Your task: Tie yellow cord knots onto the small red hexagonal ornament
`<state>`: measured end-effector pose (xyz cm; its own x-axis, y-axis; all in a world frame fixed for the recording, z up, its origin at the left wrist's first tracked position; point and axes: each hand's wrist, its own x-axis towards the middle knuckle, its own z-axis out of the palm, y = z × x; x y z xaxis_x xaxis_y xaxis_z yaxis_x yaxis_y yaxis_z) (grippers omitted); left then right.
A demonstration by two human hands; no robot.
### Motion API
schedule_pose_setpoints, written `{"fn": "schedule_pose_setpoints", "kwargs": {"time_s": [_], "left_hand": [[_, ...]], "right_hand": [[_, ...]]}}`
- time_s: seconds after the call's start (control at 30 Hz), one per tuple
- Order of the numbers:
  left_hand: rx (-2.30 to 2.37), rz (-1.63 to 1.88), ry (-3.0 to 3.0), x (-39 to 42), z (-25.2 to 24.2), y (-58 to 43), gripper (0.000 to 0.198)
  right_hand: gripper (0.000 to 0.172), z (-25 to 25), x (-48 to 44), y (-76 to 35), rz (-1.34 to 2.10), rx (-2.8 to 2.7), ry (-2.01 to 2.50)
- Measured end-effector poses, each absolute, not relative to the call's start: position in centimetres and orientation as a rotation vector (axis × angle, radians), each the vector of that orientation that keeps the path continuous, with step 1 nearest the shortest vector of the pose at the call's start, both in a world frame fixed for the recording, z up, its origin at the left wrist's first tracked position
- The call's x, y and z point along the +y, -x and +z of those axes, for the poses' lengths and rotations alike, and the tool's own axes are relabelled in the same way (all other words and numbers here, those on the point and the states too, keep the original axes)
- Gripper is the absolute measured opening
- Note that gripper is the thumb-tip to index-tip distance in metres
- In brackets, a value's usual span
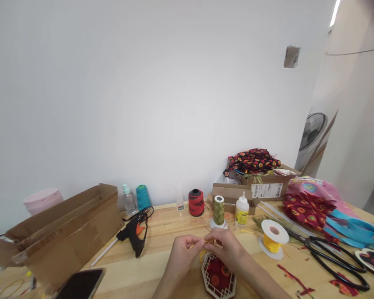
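Note:
My left hand (182, 254) and my right hand (229, 249) meet low in the middle of the wooden table (162, 232). Both pinch a thin yellow thread (209, 241) stretched between their fingertips. Just below them lies a hexagonal red ornament with a white lattice frame (218, 279); the thread seems to hang down to its top edge. A yellow thread spool (272, 239) lies on its side right of my right hand, and an olive-green spool (218, 211) stands upright just behind the hands.
A black glue gun (134, 232), an open cardboard box (64, 232) and a dark phone (81, 284) are at the left. Red spool (196, 202), teal spool (142, 197), glue bottle (242, 209), large black scissors (333, 257), patterned fabrics (308, 207) and a box of cloth (255, 182) fill the back and right.

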<state>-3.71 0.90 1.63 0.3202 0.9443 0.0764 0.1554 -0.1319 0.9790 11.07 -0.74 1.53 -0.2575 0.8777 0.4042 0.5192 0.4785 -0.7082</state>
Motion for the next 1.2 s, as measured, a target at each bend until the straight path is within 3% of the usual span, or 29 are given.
{"fn": "schedule_pose_setpoints", "kwargs": {"time_s": [0.3,0.77,1.2], "left_hand": [[1.001,0.961,-1.406,0.97,1.5,3.68,0.023],[1.023,0.968,-1.366,0.71,1.66,3.36,0.021],[0.89,0.99,-1.504,0.63,2.03,3.8,0.022]], "right_hand": [[0.017,2.01,-0.7,-11.47,0.447,-1.93,1.22],[0.025,1.76,-0.7,-11.16,0.542,-1.766,1.197],[0.019,1.89,-0.75,-10.97,0.441,-1.79,1.218]]}}
